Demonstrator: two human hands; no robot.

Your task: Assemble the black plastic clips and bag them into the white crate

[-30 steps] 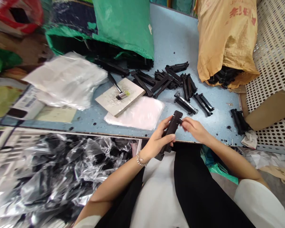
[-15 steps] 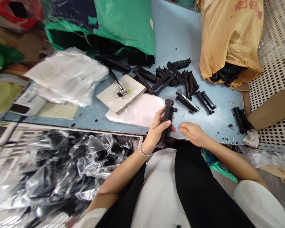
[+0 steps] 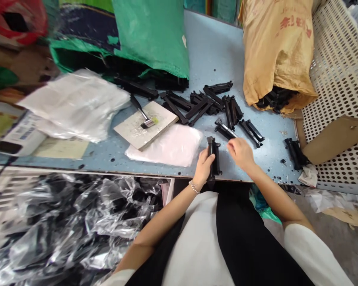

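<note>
My left hand [image 3: 205,164] is wrapped round a long black plastic part [image 3: 215,157] with knobbed ends, held upright at the table's front edge. To its right, my right hand [image 3: 240,153] is raised over the table with its fingers curled together. Whatever those fingers hold, if anything, is hidden. Just behind the right hand lies a similar black part [image 3: 226,129], and another black part [image 3: 251,133] rests farther right. A pile of such black parts [image 3: 201,105] spreads behind them.
A hammer [image 3: 144,119] lies on a pale slab [image 3: 128,129], beside clear plastic bags [image 3: 179,145]. A green sack [image 3: 152,35] and a tan sack [image 3: 274,51] hold black parts. Bagged parts fill a crate [image 3: 168,190] below left. A perforated panel [image 3: 340,79] borders the right.
My right hand has moved farther over the table, now partly covering a black part there. The part in my left hand has turned, showing its second bar. The whole view has shifted slightly.
</note>
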